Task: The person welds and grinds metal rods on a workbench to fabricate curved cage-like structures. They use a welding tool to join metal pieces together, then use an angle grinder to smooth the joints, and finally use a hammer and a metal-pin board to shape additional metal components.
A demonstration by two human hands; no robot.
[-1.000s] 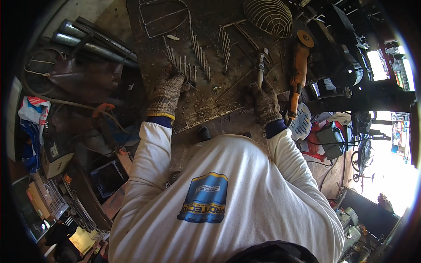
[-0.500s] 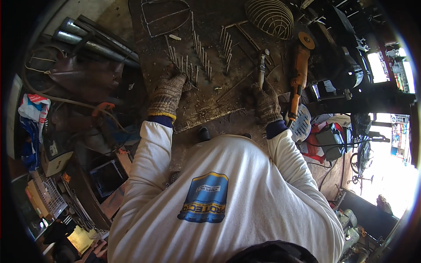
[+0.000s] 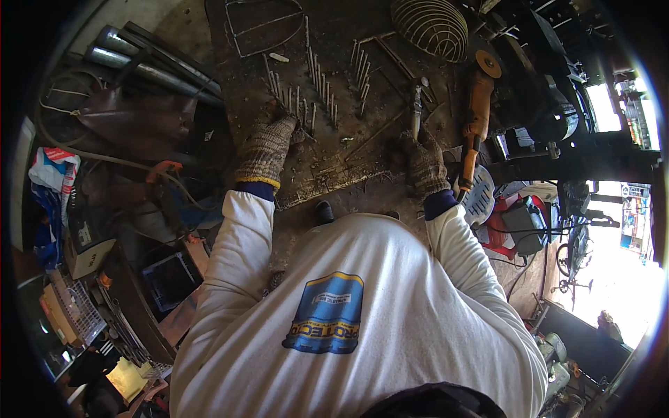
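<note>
My left hand (image 3: 267, 148), in a brown knitted glove, rests closed at the table's near left, by upright metal pins (image 3: 300, 104). Its fingertips are hidden, so what it grips, if anything, cannot be made out. The pins stand in slanting rows, and a second group (image 3: 362, 76) rises farther right. Closed around the lower end of a slim tool (image 3: 417, 115) is my gloved right hand (image 3: 426, 164). That tool has a pale handle and a small rounded metal end, pointing away from me. Right of it lies an orange angle grinder (image 3: 477, 104), disc end far.
On the dark metal table (image 3: 334, 171), a bent wire frame (image 3: 268, 52) lies far left and a domed wire basket (image 3: 432, 28) far right. Metal pipes (image 3: 150, 70) lie left of the table. A red chair (image 3: 498, 230) and grey box (image 3: 524, 226) stand right.
</note>
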